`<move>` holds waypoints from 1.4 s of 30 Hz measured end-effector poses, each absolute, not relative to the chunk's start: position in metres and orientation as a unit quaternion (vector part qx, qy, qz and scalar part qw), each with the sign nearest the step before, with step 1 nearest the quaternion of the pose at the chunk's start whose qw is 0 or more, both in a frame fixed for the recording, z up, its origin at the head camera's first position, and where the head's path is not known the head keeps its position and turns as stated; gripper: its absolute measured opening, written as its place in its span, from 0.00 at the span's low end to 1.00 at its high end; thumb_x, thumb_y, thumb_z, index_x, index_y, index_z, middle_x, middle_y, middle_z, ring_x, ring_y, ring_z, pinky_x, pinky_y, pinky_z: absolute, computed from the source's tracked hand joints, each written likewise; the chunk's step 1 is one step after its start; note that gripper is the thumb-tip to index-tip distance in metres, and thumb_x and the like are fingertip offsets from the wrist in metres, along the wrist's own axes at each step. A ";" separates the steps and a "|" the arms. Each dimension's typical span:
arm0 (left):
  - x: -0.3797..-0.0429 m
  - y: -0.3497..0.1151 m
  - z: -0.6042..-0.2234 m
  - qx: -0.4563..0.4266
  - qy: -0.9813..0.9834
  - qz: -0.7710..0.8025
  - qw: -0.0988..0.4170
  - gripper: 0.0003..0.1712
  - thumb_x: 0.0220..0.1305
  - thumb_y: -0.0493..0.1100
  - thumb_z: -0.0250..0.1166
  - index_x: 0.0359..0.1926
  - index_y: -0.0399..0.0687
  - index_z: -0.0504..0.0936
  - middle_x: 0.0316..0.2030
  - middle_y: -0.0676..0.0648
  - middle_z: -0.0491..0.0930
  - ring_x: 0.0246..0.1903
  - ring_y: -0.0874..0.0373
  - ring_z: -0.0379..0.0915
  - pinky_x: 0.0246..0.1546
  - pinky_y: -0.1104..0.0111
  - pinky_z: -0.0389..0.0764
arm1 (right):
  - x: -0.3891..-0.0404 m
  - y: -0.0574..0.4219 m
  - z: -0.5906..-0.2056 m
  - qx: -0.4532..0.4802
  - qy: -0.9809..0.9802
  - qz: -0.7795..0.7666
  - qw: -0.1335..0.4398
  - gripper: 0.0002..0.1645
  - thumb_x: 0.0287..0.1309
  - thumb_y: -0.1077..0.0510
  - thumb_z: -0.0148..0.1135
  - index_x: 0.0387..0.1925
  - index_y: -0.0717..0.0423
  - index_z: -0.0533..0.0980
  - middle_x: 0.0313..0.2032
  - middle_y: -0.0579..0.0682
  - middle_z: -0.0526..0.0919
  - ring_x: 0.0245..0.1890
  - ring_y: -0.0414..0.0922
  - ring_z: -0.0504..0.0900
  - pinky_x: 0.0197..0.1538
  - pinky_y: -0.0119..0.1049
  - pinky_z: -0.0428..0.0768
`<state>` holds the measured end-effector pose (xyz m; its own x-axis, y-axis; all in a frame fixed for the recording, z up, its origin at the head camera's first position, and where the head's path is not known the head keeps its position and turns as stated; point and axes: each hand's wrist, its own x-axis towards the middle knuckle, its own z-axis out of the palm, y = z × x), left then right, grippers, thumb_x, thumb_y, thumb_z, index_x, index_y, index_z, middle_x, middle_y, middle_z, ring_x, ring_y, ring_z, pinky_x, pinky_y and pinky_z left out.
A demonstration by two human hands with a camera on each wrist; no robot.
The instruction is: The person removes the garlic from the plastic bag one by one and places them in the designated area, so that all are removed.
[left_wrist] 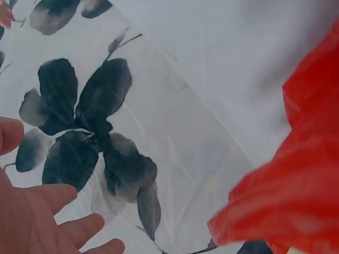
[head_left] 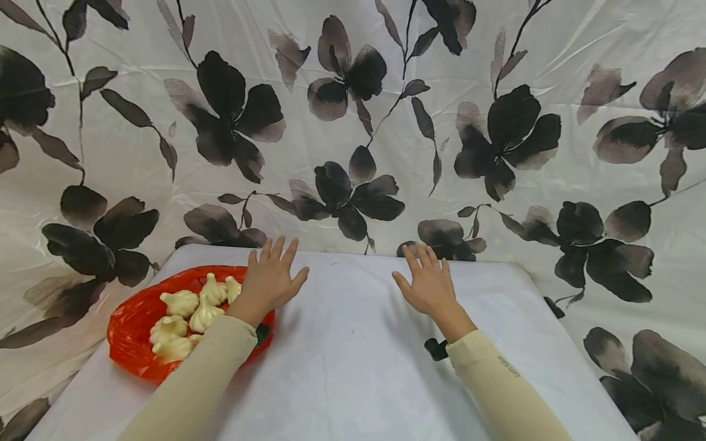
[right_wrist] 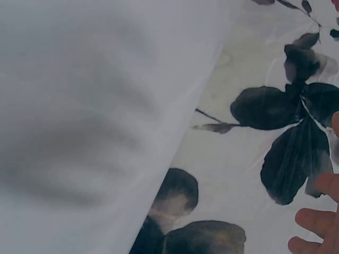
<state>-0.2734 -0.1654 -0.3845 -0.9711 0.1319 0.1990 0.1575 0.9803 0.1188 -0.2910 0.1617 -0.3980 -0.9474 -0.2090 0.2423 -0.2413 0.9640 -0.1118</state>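
Both hands are held out over a white table, fingers straight and spread, holding nothing. The left hand [head_left: 271,280] is at the right side of a red plastic bag [head_left: 129,334], its forearm passing over part of it. In the bag's hollow lie several pale garlic bulbs [head_left: 181,302], some hidden behind the left wrist and sleeve. The right hand [head_left: 429,283] hovers over the table's right half, palm down. In the left wrist view the red bag's crumpled edge [left_wrist: 275,196] shows at the right. The right wrist view catches only some right fingers [right_wrist: 315,221] at its edge.
The table [head_left: 342,367] is covered in a white sheet and ends at a back edge just beyond the hands. Behind it hangs a white curtain [head_left: 419,165] with dark printed flowers. A small black wrist camera [head_left: 436,349] sits at the right wrist.
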 end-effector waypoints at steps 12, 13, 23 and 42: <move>-0.267 -0.187 -0.374 -0.065 -0.991 -0.067 0.097 0.43 0.70 0.63 0.44 0.76 0.46 0.47 0.75 0.34 0.47 0.73 0.32 0.39 0.69 0.33 0.44 | -0.287 0.143 -0.399 0.124 -0.983 0.084 0.107 0.41 0.67 0.32 0.41 0.75 0.44 0.51 0.75 0.56 0.53 0.75 0.58 0.50 0.72 0.65 0.50; -0.266 -0.188 -0.374 -0.065 -0.991 -0.068 0.095 0.43 0.70 0.63 0.44 0.76 0.46 0.47 0.74 0.34 0.47 0.73 0.32 0.39 0.69 0.33 0.44 | -0.287 0.142 -0.399 0.124 -0.983 0.084 0.106 0.41 0.67 0.32 0.41 0.75 0.43 0.51 0.75 0.56 0.53 0.76 0.58 0.49 0.72 0.64 0.51; -0.259 -0.206 -0.368 -0.054 -0.993 -0.073 0.076 0.42 0.71 0.62 0.43 0.76 0.45 0.46 0.74 0.32 0.45 0.72 0.29 0.38 0.68 0.32 0.42 | -0.283 0.128 -0.403 0.136 -0.981 0.098 0.098 0.42 0.67 0.31 0.41 0.75 0.42 0.51 0.75 0.54 0.54 0.76 0.56 0.49 0.73 0.63 0.52; -0.248 -0.242 -0.368 -0.031 -0.994 -0.077 0.066 0.44 0.69 0.61 0.46 0.75 0.38 0.48 0.72 0.26 0.46 0.70 0.25 0.40 0.65 0.28 0.43 | -0.273 0.090 -0.410 0.180 -0.971 0.133 0.086 0.41 0.67 0.32 0.43 0.75 0.41 0.52 0.74 0.52 0.56 0.75 0.55 0.55 0.71 0.60 0.60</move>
